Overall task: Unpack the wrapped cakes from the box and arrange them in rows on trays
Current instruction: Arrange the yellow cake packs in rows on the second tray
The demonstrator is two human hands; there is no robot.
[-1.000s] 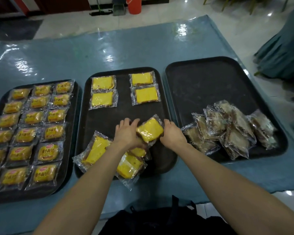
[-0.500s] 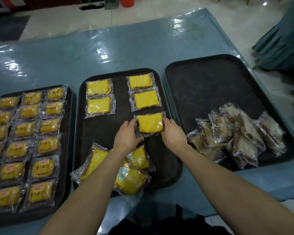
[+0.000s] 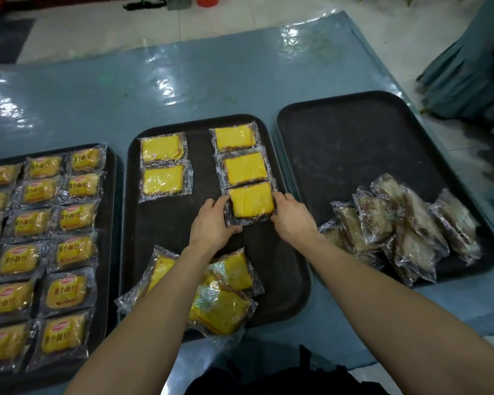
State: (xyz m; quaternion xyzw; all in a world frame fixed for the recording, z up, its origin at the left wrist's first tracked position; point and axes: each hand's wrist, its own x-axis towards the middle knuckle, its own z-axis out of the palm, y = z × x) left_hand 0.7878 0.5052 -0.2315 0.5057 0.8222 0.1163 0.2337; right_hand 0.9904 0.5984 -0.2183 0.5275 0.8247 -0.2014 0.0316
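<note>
Both hands are down on the middle tray [image 3: 166, 240], pinching one yellow wrapped cake [image 3: 251, 199] by its plastic margins: the left hand [image 3: 213, 223] grips its near-left corner, the right hand [image 3: 293, 216] its right edge. The cake lies flat on that tray, third in the right-hand column, its far edge touching or just overlapping the wrapper of the cake beyond it [image 3: 245, 169]. To my eye the main risk is the slippery film: a nudge forward could ride this wrapper over its neighbour and skew the column, and the column already runs close to the tray's right rim, so a push that way could hang the seal over the lip. The left forearm passes right above the loose heap of yellow cakes [image 3: 223, 297] at the tray's near edge, some of them already jutting past the rim toward the person; dragging the arm back low could sweep one off onto the floor. There is plenty of bare tray just nearer than the held cake and below the two-cake left column [image 3: 163, 166]. The full tray [image 3: 109, 212] to the left and the tray [image 3: 354, 143] with brown cakes [image 3: 405, 229] to the right sit close alongside on the blue surface [image 3: 211, 81].
</note>
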